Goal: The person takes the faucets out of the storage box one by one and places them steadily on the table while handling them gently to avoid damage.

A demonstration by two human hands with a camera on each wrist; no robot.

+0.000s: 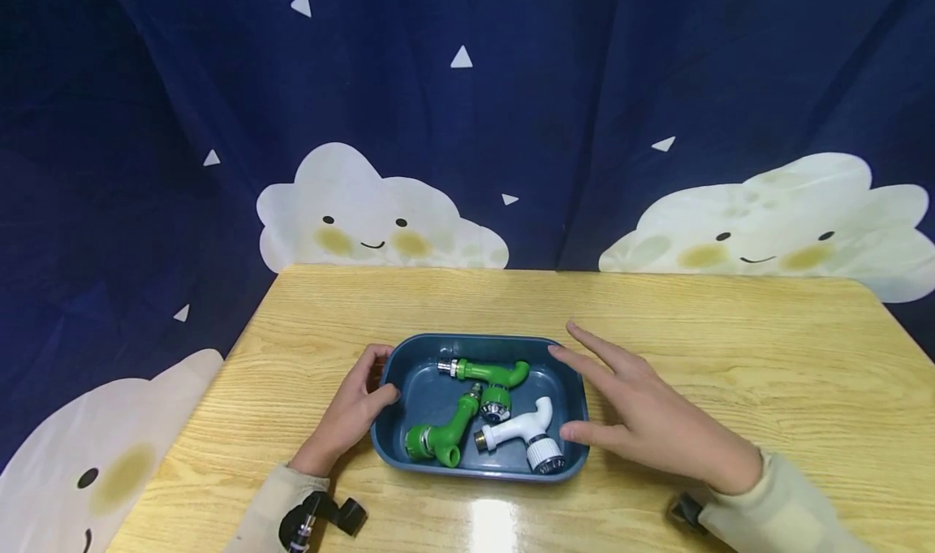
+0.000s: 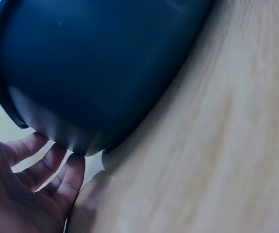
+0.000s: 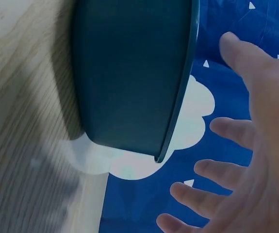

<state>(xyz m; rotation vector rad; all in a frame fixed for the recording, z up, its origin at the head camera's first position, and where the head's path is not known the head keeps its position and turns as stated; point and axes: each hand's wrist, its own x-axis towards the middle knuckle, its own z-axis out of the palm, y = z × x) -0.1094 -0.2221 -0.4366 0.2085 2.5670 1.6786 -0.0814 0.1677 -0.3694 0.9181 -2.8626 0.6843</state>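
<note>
A dark blue plastic bin (image 1: 482, 476) stands on the table, holding three taps. One green tap (image 1: 485, 373) lies toward the back, a second green tap (image 1: 456, 425) at the front left, and a white tap (image 1: 517, 429) at the front right. My left hand (image 1: 355, 409) grips the bin's left end, thumb over the rim; the left wrist view shows its fingers (image 2: 71, 182) against the outer wall. Over the right end, my right hand (image 1: 643, 411) hovers with fingers spread. In the right wrist view it is apart from the bin (image 3: 134, 73) and holds nothing.
The light wooden table (image 1: 767, 358) extends on both sides of the bin. Behind it hangs a dark blue curtain (image 1: 555, 90) with white clouds and triangles. A black wrist device (image 1: 321, 516) sits at the left cuff.
</note>
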